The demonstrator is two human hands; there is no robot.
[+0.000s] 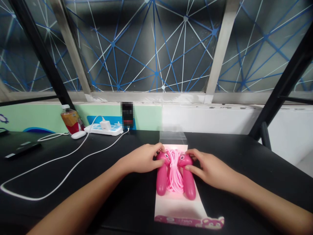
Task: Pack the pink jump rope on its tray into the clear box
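A pink skipping rope lies on a pale pink card tray (179, 209) in the middle of the black table. Its two magenta handles, the left handle (161, 178) and the right handle (189, 181), lie side by side with a bundle of light pink cord (174, 169) between them. My left hand (143, 159) curls over the top of the left handle. My right hand (210, 169) grips the top of the right handle, thumb pressed on it. A clear plastic box (173, 137) stands at the tray's far end.
At the back left are a white power strip (104, 129) with a plugged charger, white cables (49, 163) trailing over the table, a bottle with orange drink (70, 119), a white mouse (78, 134) and a dark flat device (21, 149). A black frame post (281, 88) slants at right.
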